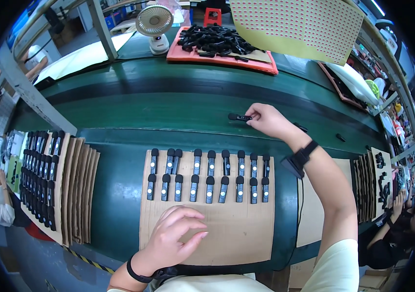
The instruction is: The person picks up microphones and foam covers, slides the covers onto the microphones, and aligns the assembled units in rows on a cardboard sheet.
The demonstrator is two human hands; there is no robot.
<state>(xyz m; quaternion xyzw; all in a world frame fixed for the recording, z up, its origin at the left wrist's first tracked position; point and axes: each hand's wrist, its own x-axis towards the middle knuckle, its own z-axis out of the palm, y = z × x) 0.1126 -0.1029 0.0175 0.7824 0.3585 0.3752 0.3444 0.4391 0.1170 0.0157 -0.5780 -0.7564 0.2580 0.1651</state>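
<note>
My right hand (268, 119) reaches out over the green conveyor belt (168, 104), its thumb and fingers pinching a small black microphone (236, 117) with a round foam tip pointing left. Closer to me, my left hand (175, 238) hovers over the bare lower part of a cardboard sheet (239, 231), fingers loosely apart and holding nothing. Two rows of similar microphones (194, 187) lie on the sheet's upper half, foam tips away from me. Most show a pale round spot on the body; a few in the far row show none.
A stack of cardboard sheets (78, 194) bearing microphones stands at left; another stack (363, 190) is at right. Single black pieces (340, 137) lie on the belt. Beyond it are a heaped red tray (270, 68), a small fan (155, 24) and a hanging sticker sheet (295, 29). Co-workers sit at both sides.
</note>
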